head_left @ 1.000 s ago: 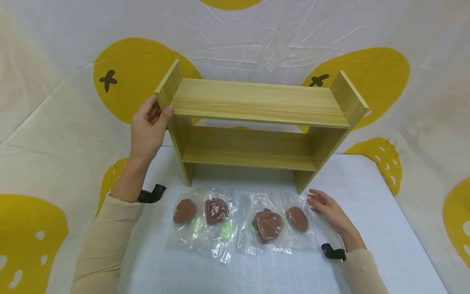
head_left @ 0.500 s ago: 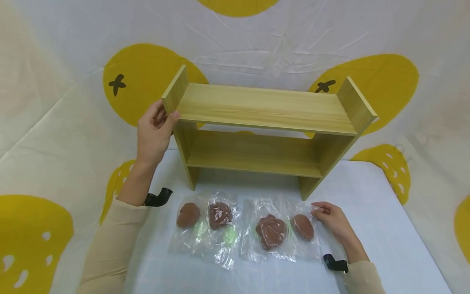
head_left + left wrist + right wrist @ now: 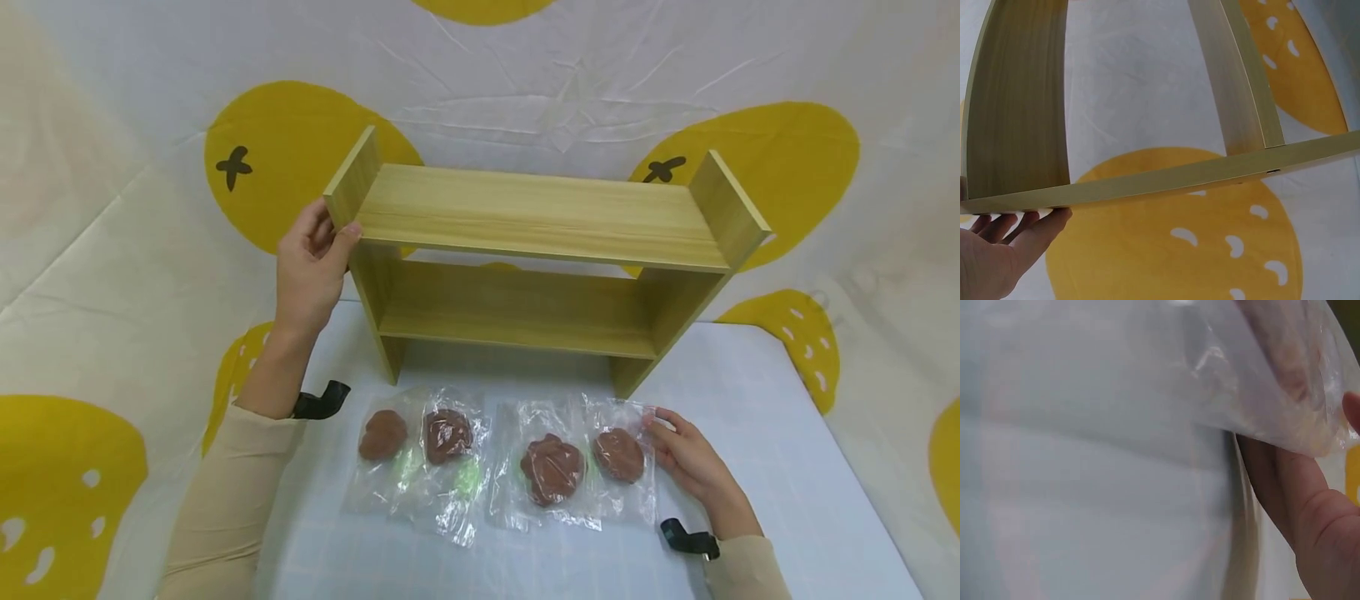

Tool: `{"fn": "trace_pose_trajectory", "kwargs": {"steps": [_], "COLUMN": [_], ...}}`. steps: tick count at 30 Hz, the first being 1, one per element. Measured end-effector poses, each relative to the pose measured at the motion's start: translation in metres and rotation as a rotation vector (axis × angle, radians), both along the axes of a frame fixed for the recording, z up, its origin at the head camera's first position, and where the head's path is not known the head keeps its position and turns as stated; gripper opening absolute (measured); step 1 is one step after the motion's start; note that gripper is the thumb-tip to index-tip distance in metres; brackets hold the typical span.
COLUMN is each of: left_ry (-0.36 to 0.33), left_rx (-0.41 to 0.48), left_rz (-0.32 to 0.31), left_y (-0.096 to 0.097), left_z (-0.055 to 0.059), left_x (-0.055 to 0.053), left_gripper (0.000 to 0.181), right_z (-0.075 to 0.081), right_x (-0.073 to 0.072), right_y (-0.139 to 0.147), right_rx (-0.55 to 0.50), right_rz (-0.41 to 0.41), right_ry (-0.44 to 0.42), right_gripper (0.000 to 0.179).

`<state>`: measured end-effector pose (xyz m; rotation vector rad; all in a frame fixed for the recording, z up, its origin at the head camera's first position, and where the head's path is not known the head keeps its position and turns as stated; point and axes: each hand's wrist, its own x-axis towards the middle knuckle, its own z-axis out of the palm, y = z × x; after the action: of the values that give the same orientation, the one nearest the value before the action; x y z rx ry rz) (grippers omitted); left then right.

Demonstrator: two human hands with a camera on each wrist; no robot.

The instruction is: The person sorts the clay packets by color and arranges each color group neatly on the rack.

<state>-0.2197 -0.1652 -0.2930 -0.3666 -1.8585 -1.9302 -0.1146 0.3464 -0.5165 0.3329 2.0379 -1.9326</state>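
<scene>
A two-tier wooden shelf (image 3: 525, 218) stands on the table in the head view. My left hand (image 3: 306, 271) holds the upper left side panel, its thumb on the front edge. In the left wrist view, the fingertips (image 3: 1054, 219) touch that panel. In front of the shelf lie several clear plastic bags, each with a brown lump inside. My right hand (image 3: 693, 467) pinches the upper right corner of the rightmost plastic bag (image 3: 633, 504), which is tilted up there. The right wrist view has this bag's film (image 3: 1241, 394) close up; a brown lump (image 3: 619, 455) is inside.
Beside that bag lies another with a larger lump (image 3: 552, 469). Two more bagged lumps, one left (image 3: 383, 435) and one darker (image 3: 447, 436), lie in front of the shelf's left leg. A pale tablecloth (image 3: 570, 567) covers the table; a patterned curtain (image 3: 510, 75) hangs behind.
My right hand has come to the rightmost bag, pinched its corner and raised it slightly, so the lump inside has turned. The left hand keeps its hold on the shelf. The head view shifts slightly.
</scene>
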Motion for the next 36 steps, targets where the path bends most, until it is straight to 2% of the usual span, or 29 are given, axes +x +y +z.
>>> {"fn": "trace_pose_trajectory", "kwargs": {"steps": [2, 5, 9, 15, 19, 26, 31, 36], "left_ry": [0.001, 0.007, 0.017, 0.024, 0.014, 0.011, 0.013, 0.020], "left_rx": [0.006, 0.011, 0.010, -0.016, -0.035, -0.025, -0.022, -0.021], "left_rz": [-0.001, 0.003, 0.015, 0.033, 0.047, 0.041, 0.047, 0.051], "left_y": [0.000, 0.000, 0.000, 0.002, 0.002, 0.002, 0.002, 0.002], "left_z": [0.000, 0.000, 0.000, 0.001, 0.001, 0.001, 0.001, 0.000], "left_x": [0.000, 0.000, 0.000, 0.000, 0.001, 0.001, 0.000, 0.000], "left_gripper": [0.042, 0.042, 0.042, 0.042, 0.043, 0.043, 0.043, 0.042], "right_z": [-0.003, -0.008, -0.008, -0.009, -0.010, -0.007, 0.000, 0.014], "right_x": [0.002, 0.007, 0.012, 0.020, 0.024, 0.026, 0.027, 0.028], "right_y": [0.002, 0.004, 0.000, -0.008, -0.008, -0.008, -0.010, -0.014], "right_rx": [0.008, 0.020, 0.044, 0.001, -0.032, -0.115, -0.107, -0.109], "right_rz": [0.026, 0.111, 0.185, 0.213, 0.249, 0.249, 0.247, 0.276], "right_ry": [-0.010, 0.027, 0.062, -0.002, 0.005, 0.040, 0.080, 0.130], "right_gripper": [0.061, 0.053, 0.055, 0.070, 0.074, 0.066, 0.060, 0.053]}}
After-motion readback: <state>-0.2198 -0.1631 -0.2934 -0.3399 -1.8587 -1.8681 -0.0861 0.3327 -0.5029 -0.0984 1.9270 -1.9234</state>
